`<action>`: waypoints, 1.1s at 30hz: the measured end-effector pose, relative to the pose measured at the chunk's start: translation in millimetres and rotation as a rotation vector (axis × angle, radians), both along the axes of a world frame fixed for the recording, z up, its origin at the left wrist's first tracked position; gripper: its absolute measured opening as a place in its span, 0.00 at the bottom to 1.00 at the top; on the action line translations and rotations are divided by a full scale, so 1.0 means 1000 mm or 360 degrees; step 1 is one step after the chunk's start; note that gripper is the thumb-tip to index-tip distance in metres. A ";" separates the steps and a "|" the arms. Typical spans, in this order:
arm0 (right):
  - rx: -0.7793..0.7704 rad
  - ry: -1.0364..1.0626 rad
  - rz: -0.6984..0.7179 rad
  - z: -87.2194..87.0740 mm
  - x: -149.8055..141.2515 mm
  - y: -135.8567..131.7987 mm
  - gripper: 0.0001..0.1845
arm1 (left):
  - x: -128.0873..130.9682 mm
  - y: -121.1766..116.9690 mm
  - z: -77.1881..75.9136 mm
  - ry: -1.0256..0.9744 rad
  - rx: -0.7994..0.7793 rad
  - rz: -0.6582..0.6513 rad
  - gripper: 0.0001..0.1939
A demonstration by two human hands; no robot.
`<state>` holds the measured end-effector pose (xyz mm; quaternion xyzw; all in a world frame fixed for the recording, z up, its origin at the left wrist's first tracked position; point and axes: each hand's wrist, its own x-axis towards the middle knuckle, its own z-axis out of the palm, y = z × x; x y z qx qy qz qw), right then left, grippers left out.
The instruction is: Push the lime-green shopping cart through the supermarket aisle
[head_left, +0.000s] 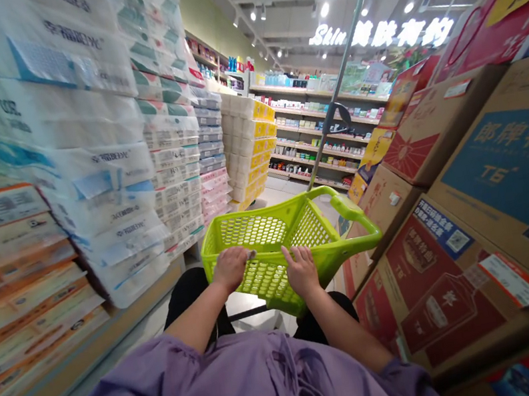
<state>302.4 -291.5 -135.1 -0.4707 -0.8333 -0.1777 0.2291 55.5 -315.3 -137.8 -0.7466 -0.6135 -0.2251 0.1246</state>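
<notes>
A lime-green plastic shopping cart [272, 278] with mesh walls stands crosswise right in front of my body. My left hand [230, 270] is closed over its near rim, left of the middle. On the same rim farther right rests my right hand [302, 271], its fingers hooked over the edge and slightly apart. A slanted mesh panel [307, 226] crosses inside the basket. The cart's looped handle [363, 225] points right, away from both hands. Below the basket, the frame is partly hidden by my legs.
Stacked tissue packs [105, 157] line the left side, beside orange-banded packs [15, 287]. Cardboard cartons [441, 283] rise close on the right. A thin pole [331, 112] slants upward behind the cart. Stocked shelves [311, 116] and a lit sign [383, 33] stand beyond.
</notes>
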 end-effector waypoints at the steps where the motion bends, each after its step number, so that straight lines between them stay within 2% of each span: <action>1: 0.0020 0.0003 -0.0004 -0.001 -0.001 0.000 0.28 | -0.012 -0.003 0.000 0.0006 0.0017 0.0083 0.15; 3: 0.0064 0.0010 -0.0004 -0.002 -0.005 0.000 0.28 | -0.024 -0.006 0.000 -0.0027 0.0052 0.0281 0.15; 6: 0.0156 0.0066 -0.0014 -0.005 -0.012 0.002 0.26 | -0.011 -0.004 0.002 -0.0079 0.0064 0.0440 0.19; 7: 0.0194 0.0089 -0.0018 -0.006 -0.013 0.004 0.26 | 0.000 -0.003 0.002 -0.0082 0.0061 0.0420 0.19; 10: 0.0295 0.0106 0.0016 -0.009 -0.011 0.009 0.25 | 0.033 0.003 0.001 -0.0049 0.0096 0.0072 0.14; 13: 0.0329 0.0066 0.0085 -0.011 -0.005 0.012 0.27 | 0.038 0.008 -0.003 -0.0036 0.0093 -0.0105 0.17; 15: 0.0325 0.0058 0.0106 -0.013 -0.001 0.013 0.28 | 0.026 0.009 -0.006 -0.0035 0.0086 -0.0123 0.16; 18: 0.0310 0.0058 0.0057 -0.016 -0.002 0.012 0.28 | 0.015 0.009 -0.009 -0.0073 0.0134 0.0077 0.16; 21: 0.0295 0.0060 -0.0044 -0.019 -0.008 0.010 0.27 | 0.033 0.008 -0.008 -0.0074 0.0110 0.0185 0.17; 25: 0.0304 0.0023 -0.0051 -0.019 -0.007 0.011 0.26 | 0.061 0.011 0.000 0.0072 0.0012 -0.0132 0.22; 28: 0.0339 -0.0014 -0.0018 -0.019 -0.003 0.013 0.25 | 0.046 0.010 0.000 0.0101 -0.0025 -0.0175 0.21; 31: 0.0376 -0.0025 0.0000 -0.021 -0.003 0.014 0.25 | 0.019 0.007 -0.004 0.0049 0.0001 -0.0013 0.21; 33: 0.0404 -0.0007 -0.0002 -0.023 -0.005 0.013 0.25 | 0.015 0.005 -0.006 0.0006 0.0020 0.0120 0.21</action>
